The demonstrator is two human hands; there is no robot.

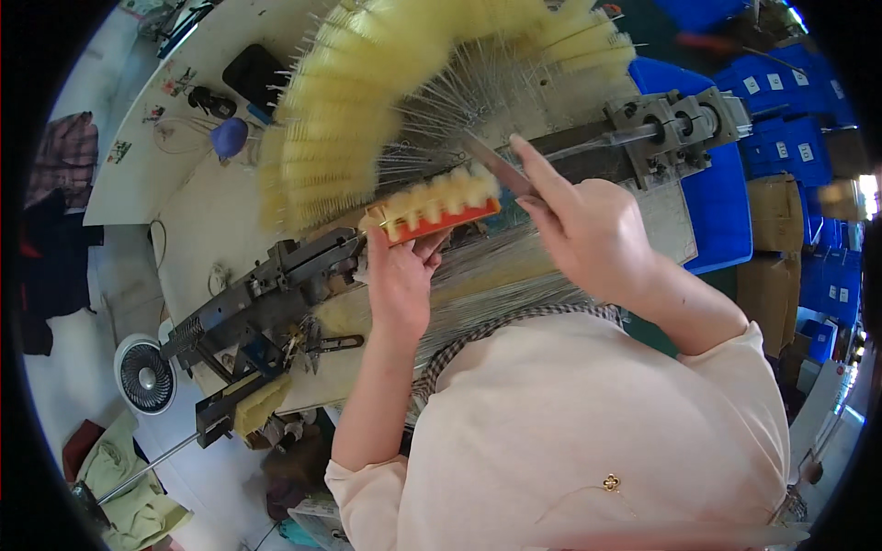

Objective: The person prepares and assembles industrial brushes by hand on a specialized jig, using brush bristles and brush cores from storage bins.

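Observation:
My left hand (401, 286) grips an orange-red holder (447, 223) from below and its left end, with the thumb along that end. A row of fluffy pale-yellow tufts (441, 197) stands along the holder's top. Pinched between the thumb and fingers of my right hand (593, 225) is a flat metal strip (499, 165), its far end slanting up to the left above the tufts. Beyond both hands spreads a large fan of yellow-bristled wire brushes (340, 138), its thin wires pointing inward. Many straight thin wires (496, 275) lie just in front of my hands.
A dark metal machine (285, 271) stands at the left, and a metal clamping unit (675, 138) at the right. Blue bins (726, 216) and cardboard boxes (774, 216) line the right side. A white fan (147, 376) sits at the lower left. A purple round object (229, 138) rests on the table.

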